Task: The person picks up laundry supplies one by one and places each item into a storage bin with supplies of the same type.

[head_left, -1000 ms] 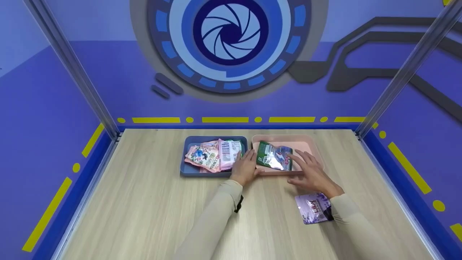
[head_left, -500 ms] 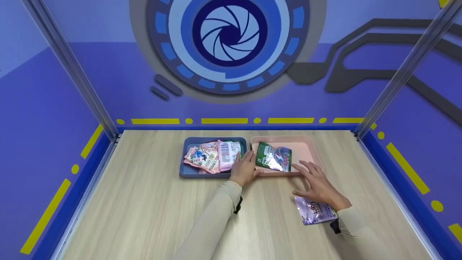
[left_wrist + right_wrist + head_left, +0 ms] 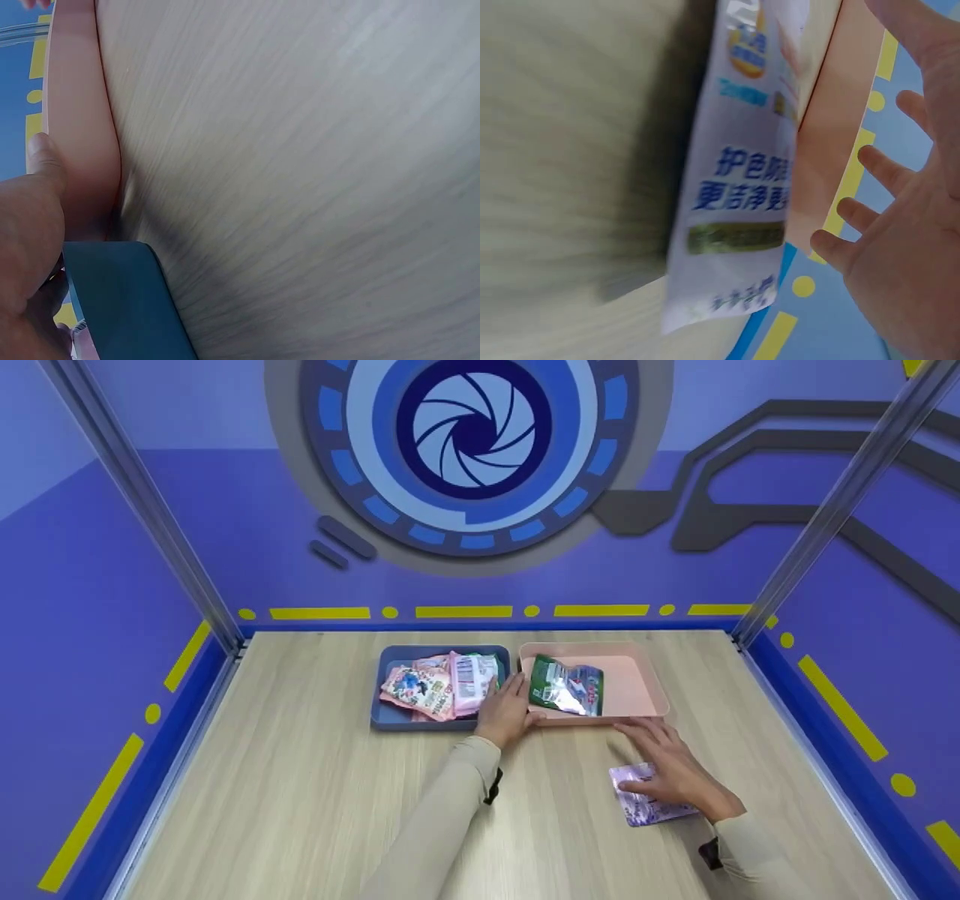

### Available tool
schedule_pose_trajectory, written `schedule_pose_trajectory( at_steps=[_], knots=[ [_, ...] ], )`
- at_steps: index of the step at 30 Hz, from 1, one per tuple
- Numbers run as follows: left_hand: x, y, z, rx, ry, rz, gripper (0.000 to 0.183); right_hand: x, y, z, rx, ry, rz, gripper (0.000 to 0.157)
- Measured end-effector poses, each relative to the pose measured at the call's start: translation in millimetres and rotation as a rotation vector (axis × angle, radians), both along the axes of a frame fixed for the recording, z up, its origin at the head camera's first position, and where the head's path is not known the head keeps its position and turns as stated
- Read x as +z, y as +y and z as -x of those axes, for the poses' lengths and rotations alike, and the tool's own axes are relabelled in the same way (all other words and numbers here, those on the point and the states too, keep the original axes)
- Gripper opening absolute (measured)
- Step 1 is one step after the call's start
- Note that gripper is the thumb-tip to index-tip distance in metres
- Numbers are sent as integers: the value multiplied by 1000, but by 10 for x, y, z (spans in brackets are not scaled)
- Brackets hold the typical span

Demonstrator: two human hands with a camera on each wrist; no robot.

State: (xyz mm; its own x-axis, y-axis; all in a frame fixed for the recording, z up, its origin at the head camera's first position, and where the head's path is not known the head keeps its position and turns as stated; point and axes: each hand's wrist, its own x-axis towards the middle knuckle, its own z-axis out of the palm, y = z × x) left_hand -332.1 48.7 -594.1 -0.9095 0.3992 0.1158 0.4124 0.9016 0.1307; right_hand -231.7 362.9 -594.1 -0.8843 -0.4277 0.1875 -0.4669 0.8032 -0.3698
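Note:
In the head view my left hand (image 3: 503,711) rests where the blue tray (image 3: 421,725) and the pink tray (image 3: 637,701) meet. Its thumb (image 3: 46,161) lies at the pink tray's wall in the left wrist view; the fingers are partly hidden there. My right hand (image 3: 673,769) hovers over a purple pouch (image 3: 637,812) on the table, fingers spread and holding nothing. Printed lettering covers the pouch (image 3: 731,187) in the right wrist view. Inside the pink tray lies a green and purple shiny pouch (image 3: 568,686).
Several pink and white packets (image 3: 424,690) lie in the blue tray. The wooden table (image 3: 315,780) is bounded by a blue back wall (image 3: 322,585) and side walls with metal posts at the corners.
My right hand has moved back from the pouch in the pink tray, toward the front and slightly right, and now hovers over the purple pouch. The left hand stays at the trays.

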Motion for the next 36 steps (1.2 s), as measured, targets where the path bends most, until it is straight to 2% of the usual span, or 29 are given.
schedule_pose_trajectory(
  at_steps=[8, 15, 20, 36],
  knots=[
    [18, -4, -13, -10, -14, -24, 78, -14, 118, -160, -2, -98, -51, 100],
    [7, -2, -5, -10, -21, -14, 79, 14, 215, -269, -8, -225, -58, 105],
    [-4, 3, 0, -5, -20, -11, 80, 18, 276, -327, -25, -279, -60, 105],
    [-15, 5, 12, 2, -33, -4, 81, 39, 373, -430, -105, -333, -75, 93]
  ],
)
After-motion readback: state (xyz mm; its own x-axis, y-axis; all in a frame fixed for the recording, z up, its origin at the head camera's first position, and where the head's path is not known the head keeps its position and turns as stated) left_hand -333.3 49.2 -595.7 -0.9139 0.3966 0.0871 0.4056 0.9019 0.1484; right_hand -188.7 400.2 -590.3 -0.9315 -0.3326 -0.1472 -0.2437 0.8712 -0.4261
